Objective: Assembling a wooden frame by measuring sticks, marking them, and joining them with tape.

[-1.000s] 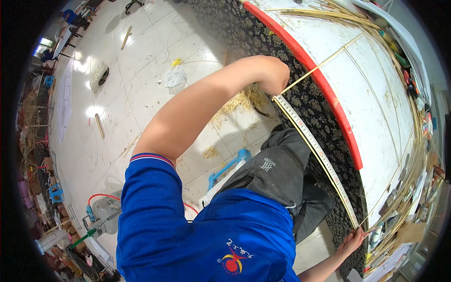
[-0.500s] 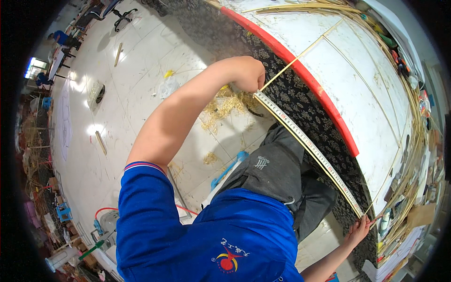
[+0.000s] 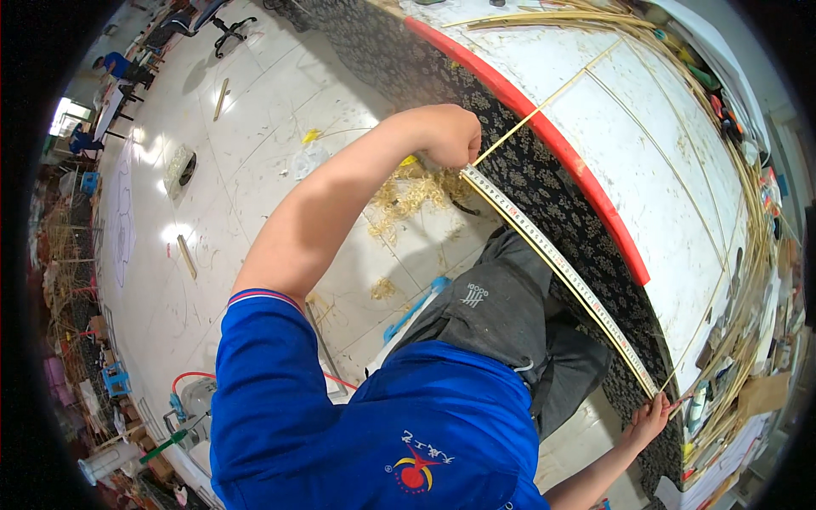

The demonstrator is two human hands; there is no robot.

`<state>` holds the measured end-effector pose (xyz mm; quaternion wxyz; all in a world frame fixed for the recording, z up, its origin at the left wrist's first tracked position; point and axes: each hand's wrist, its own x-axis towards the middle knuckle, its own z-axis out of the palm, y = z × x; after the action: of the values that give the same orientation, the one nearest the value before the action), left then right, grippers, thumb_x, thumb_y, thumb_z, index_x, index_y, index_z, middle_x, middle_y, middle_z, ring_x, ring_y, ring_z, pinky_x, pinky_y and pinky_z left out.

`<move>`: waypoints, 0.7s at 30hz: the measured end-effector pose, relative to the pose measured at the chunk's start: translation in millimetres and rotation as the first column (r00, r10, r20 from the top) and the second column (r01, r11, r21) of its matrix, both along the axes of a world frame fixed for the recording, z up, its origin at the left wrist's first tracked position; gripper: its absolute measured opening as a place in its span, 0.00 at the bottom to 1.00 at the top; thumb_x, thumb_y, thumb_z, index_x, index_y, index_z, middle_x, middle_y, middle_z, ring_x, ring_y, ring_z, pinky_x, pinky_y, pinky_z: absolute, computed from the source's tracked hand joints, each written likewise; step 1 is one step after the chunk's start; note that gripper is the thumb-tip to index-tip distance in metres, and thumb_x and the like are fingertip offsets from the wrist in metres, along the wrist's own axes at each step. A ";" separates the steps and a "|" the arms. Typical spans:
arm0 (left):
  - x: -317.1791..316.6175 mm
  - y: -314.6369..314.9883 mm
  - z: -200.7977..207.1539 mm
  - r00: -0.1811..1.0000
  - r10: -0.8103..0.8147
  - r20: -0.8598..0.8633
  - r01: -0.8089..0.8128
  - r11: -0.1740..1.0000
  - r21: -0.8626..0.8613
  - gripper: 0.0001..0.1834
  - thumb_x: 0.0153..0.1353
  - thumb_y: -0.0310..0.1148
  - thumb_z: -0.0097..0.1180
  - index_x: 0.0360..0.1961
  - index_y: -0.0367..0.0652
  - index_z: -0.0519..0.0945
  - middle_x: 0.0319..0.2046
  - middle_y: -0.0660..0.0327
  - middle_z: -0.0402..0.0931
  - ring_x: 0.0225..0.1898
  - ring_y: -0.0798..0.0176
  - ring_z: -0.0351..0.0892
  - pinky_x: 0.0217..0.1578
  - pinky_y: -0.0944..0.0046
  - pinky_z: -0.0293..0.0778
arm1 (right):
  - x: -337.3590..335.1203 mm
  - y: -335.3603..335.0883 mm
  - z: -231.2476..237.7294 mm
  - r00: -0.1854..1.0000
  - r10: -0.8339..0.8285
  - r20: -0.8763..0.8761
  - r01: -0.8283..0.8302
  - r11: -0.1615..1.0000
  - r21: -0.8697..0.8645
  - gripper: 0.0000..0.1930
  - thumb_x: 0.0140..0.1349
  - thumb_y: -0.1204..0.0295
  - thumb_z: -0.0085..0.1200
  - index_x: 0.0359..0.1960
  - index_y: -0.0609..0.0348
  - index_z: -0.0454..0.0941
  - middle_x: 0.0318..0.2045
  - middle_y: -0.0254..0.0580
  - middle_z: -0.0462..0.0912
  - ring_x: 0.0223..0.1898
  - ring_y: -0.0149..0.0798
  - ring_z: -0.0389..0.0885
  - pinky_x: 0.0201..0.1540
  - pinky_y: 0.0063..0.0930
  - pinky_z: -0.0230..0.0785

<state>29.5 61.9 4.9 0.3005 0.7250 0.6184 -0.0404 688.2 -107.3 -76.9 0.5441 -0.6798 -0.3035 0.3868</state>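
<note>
head view: from afar, i'm seeing my left hand (image 3: 453, 138) clenching near twelve o'clock, my right hand (image 3: 649, 420) pinching at four, both holding a measuring tape (image 3: 564, 269) stretching through three.

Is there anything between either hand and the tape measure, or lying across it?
Nothing visible. The left hand is at the tape measure's upper end and the right hand at its lower end; nothing crosses its face between them. The left fingertips are hidden.
</note>
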 end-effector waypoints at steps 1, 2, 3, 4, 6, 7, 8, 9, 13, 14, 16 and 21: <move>0.1 -0.1 0.4 1.000 0.001 0.000 -0.001 1.000 0.001 0.14 0.47 0.28 0.60 0.37 0.43 0.89 0.33 0.53 0.86 0.38 0.53 0.86 0.41 0.56 0.79 | 0.3 -0.1 0.0 1.000 0.001 0.000 -0.001 1.000 0.001 0.05 0.72 0.69 0.54 0.46 0.54 0.76 0.22 0.27 0.74 0.12 0.16 0.54 0.13 0.14 0.43; 0.3 -0.4 0.8 1.000 -0.007 -0.012 0.007 1.000 -0.001 0.13 0.48 0.29 0.60 0.36 0.43 0.88 0.32 0.53 0.86 0.38 0.52 0.86 0.41 0.56 0.79 | 0.6 -0.2 -0.3 1.000 0.008 -0.003 -0.008 1.000 0.006 0.06 0.72 0.69 0.54 0.46 0.54 0.76 0.22 0.27 0.74 0.12 0.16 0.54 0.12 0.15 0.43; 0.8 0.0 1.4 1.000 -0.017 -0.023 0.017 1.000 -0.001 0.13 0.48 0.29 0.60 0.36 0.43 0.88 0.32 0.54 0.86 0.39 0.52 0.86 0.41 0.56 0.79 | 1.4 -0.6 -0.3 1.000 0.014 -0.005 -0.014 1.000 0.013 0.06 0.72 0.69 0.54 0.46 0.54 0.76 0.22 0.27 0.74 0.12 0.16 0.54 0.12 0.15 0.43; 1.1 0.2 1.8 1.000 -0.018 -0.023 0.018 1.000 0.001 0.13 0.48 0.29 0.60 0.36 0.43 0.88 0.32 0.54 0.86 0.39 0.52 0.86 0.41 0.56 0.79 | 3.6 -0.8 -1.7 1.000 0.013 -0.006 -0.013 1.000 0.015 0.06 0.72 0.69 0.54 0.46 0.54 0.76 0.22 0.27 0.74 0.12 0.16 0.54 0.12 0.15 0.43; 1.1 0.1 1.0 0.999 -0.031 -0.030 0.031 1.000 -0.004 0.13 0.48 0.28 0.59 0.36 0.43 0.88 0.32 0.54 0.86 0.39 0.52 0.85 0.41 0.56 0.78 | 5.8 0.3 -4.4 1.000 -0.007 -0.027 0.007 1.000 0.018 0.06 0.72 0.69 0.54 0.45 0.55 0.76 0.21 0.26 0.73 0.12 0.16 0.54 0.12 0.16 0.42; 0.4 0.9 -0.5 0.999 -0.031 -0.031 0.031 1.000 -0.004 0.13 0.48 0.28 0.59 0.36 0.43 0.88 0.32 0.54 0.86 0.39 0.52 0.85 0.41 0.56 0.78 | 4.7 0.6 -4.4 1.000 -0.006 -0.028 0.007 1.000 0.018 0.06 0.72 0.69 0.54 0.45 0.55 0.76 0.21 0.26 0.73 0.12 0.16 0.54 0.12 0.16 0.42; -0.6 2.2 -2.5 0.998 -0.037 -0.041 0.036 0.999 -0.015 0.13 0.48 0.28 0.58 0.36 0.43 0.87 0.32 0.54 0.86 0.39 0.52 0.85 0.41 0.55 0.78 | 3.4 0.7 -4.3 1.000 -0.007 -0.026 0.008 1.000 0.017 0.05 0.72 0.69 0.54 0.45 0.55 0.76 0.21 0.25 0.72 0.12 0.16 0.54 0.12 0.16 0.42; -0.4 2.9 -3.3 0.998 -0.044 -0.049 0.043 0.999 -0.027 0.13 0.48 0.28 0.57 0.36 0.43 0.87 0.32 0.54 0.86 0.39 0.51 0.85 0.41 0.55 0.78 | 1.3 0.5 -3.1 1.000 -0.009 -0.023 0.009 1.000 0.016 0.05 0.72 0.70 0.54 0.45 0.55 0.76 0.21 0.25 0.72 0.12 0.16 0.54 0.12 0.16 0.42; 0.8 4.0 -3.0 0.996 -0.062 -0.062 0.061 0.998 -0.028 0.13 0.48 0.29 0.56 0.35 0.43 0.87 0.32 0.54 0.86 0.39 0.51 0.85 0.40 0.55 0.78 | -0.2 -0.4 -3.2 1.000 -0.013 -0.011 0.013 1.000 0.017 0.05 0.72 0.69 0.54 0.44 0.55 0.77 0.20 0.25 0.71 0.12 0.16 0.54 0.12 0.16 0.42; 1.1 4.0 -1.7 0.996 -0.067 -0.060 0.065 0.997 -0.036 0.13 0.48 0.29 0.56 0.35 0.43 0.87 0.32 0.54 0.86 0.38 0.51 0.85 0.40 0.55 0.78 | 1.2 -1.0 -3.9 1.000 -0.009 -0.017 0.009 1.000 0.019 0.05 0.72 0.69 0.54 0.44 0.55 0.76 0.20 0.25 0.71 0.12 0.16 0.53 0.12 0.16 0.42; 1.0 3.4 -0.9 0.996 -0.071 -0.059 0.069 0.997 -0.044 0.13 0.48 0.29 0.56 0.35 0.43 0.87 0.32 0.53 0.86 0.38 0.51 0.85 0.40 0.55 0.78 | 1.8 -1.4 -5.1 1.000 -0.005 -0.025 0.005 1.000 0.022 0.06 0.73 0.68 0.54 0.44 0.55 0.76 0.20 0.25 0.71 0.12 0.16 0.53 0.12 0.17 0.42; -3.0 0.2 -7.5 0.997 -0.083 0.010 0.082 0.996 0.028 0.11 0.49 0.30 0.57 0.33 0.42 0.86 0.30 0.54 0.85 0.36 0.51 0.85 0.38 0.54 0.77 | 0.1 -2.8 -5.4 1.000 0.003 -0.009 -0.003 1.000 0.015 0.06 0.73 0.68 0.54 0.45 0.55 0.76 0.19 0.24 0.70 0.12 0.16 0.53 0.12 0.16 0.42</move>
<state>26.5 62.1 -2.5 0.2919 0.7542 0.5868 -0.0402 688.3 -110.2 -82.3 0.5500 -0.6734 -0.3050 0.3886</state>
